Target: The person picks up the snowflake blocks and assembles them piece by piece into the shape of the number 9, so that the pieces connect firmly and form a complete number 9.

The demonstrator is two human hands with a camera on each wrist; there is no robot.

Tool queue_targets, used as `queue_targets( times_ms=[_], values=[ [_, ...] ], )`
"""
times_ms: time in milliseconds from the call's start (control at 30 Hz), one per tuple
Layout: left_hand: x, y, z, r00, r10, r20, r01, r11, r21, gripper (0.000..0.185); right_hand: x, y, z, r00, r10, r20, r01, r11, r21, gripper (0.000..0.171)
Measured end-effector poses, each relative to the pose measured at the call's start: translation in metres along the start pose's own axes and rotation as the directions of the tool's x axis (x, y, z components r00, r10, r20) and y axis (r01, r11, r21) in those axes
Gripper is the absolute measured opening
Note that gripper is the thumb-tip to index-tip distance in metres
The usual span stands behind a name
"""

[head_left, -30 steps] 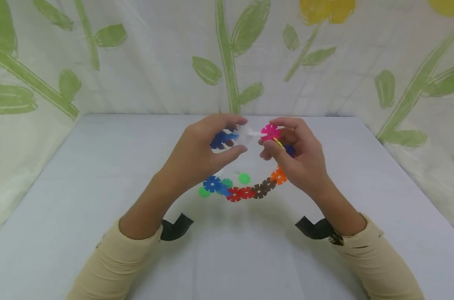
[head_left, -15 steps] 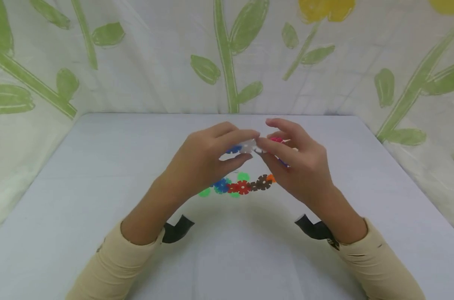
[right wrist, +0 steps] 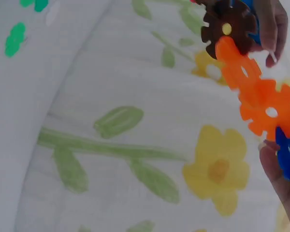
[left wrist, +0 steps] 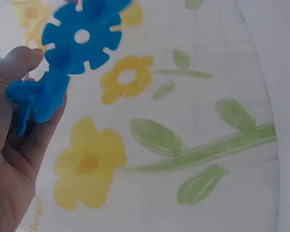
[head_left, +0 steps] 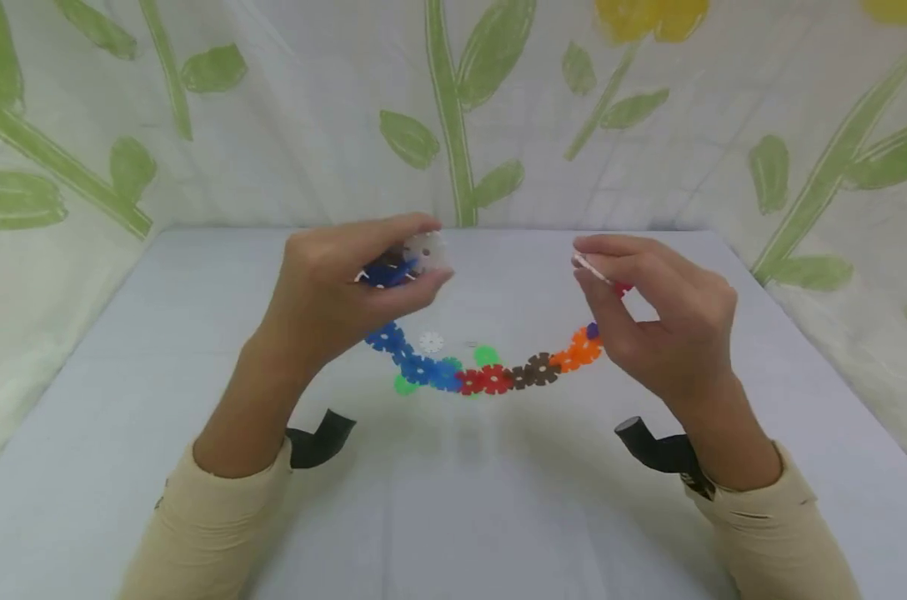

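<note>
A chain of snowflake-shaped plastic discs (head_left: 491, 379) sags between my two hands, running blue, red, brown and orange. My left hand (head_left: 416, 271) grips the blue end, with a white disc (head_left: 426, 249) at its fingertips. The left wrist view shows blue discs (left wrist: 82, 36) against the thumb (left wrist: 19, 63). My right hand (head_left: 592, 275) pinches the other end, where a thin white piece (head_left: 590, 265) and a bit of pink show. In the right wrist view, orange discs (right wrist: 261, 96), a brown disc (right wrist: 229, 26) and a blue disc (right wrist: 287, 154) hang by the fingers (right wrist: 280, 186).
Loose discs lie on the grey table (head_left: 198, 350) under the chain: a white one (head_left: 431, 342), a green one (head_left: 487, 356) and another green one (head_left: 404, 385). A leaf-and-flower printed cloth (head_left: 453, 108) surrounds the table's back and sides.
The hands have drawn apart: the two chain ends that met in the middle are separated, left hand moved left, right hand moved right. The chain now spreads in a wide arc.
</note>
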State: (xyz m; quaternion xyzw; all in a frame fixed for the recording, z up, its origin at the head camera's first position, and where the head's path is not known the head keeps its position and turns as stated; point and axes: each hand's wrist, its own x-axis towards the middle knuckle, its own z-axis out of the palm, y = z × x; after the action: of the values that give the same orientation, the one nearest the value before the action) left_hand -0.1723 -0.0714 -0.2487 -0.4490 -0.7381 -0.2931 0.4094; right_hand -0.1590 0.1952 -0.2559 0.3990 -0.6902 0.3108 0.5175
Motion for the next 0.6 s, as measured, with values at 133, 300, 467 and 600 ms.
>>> queue_targets(
  times_ms=[133, 300, 467, 600],
  values=[
    [0.004, 0.013, 0.006, 0.999, -0.026, 0.034, 0.028, 0.998, -0.050, 0.041, 0.001, -0.010, -0.001, 0.997, 0.032, 0.076, -0.036, 0.998, 0.045, 0.028],
    [0.006, 0.028, 0.016, 0.995, -0.046, 0.087, 0.049, 0.998, -0.026, 0.043, 0.002, -0.019, 0.001, 0.980, 0.026, 0.198, -0.043, 0.996, 0.082, 0.031],
    [0.003, 0.031, 0.020, 0.995, -0.022, 0.098, 0.025, 0.999, -0.023, 0.042, 0.001, -0.020, 0.001, 0.966, 0.025, 0.257, -0.056, 0.992, 0.112, 0.034],
    [0.003, 0.031, 0.022, 0.994, -0.011, 0.109, 0.013, 1.000, -0.016, 0.043, 0.002, -0.019, 0.002, 0.962, 0.023, 0.272, -0.071, 0.983, 0.167, 0.034]
  ],
)
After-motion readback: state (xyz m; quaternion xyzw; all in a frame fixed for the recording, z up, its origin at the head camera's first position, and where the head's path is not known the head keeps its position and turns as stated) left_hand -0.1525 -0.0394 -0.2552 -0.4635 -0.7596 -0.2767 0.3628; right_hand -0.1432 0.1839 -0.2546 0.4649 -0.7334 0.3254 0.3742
